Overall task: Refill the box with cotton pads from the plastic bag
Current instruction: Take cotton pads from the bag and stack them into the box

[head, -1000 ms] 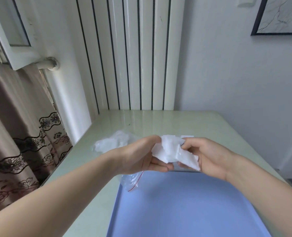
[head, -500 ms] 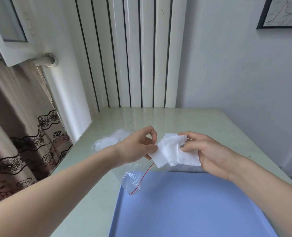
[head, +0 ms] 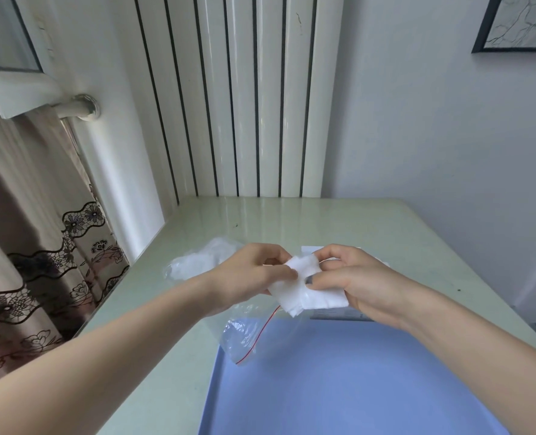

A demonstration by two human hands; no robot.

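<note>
While both hands pinch them, the cotton pads [head: 304, 288] hang above the table [head: 338, 221].
Nearest lies the blue mat [head: 354, 387]; the plastic bag [head: 247, 337] dangles under the left hand [head: 254, 277]; the right hand [head: 354, 281] hides most of the box [head: 338, 314].

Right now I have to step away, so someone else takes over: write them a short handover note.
Left hand: pinches the left edge of the cotton pads.
Right hand: grips the same stack, thumb on top.
Plastic bag: hangs open below the pads, over the blue tray. More white pads lie behind the left hand.
Box: mostly hidden behind the right hand.
Done: a stack is out.
Left: put it in the box.
</note>
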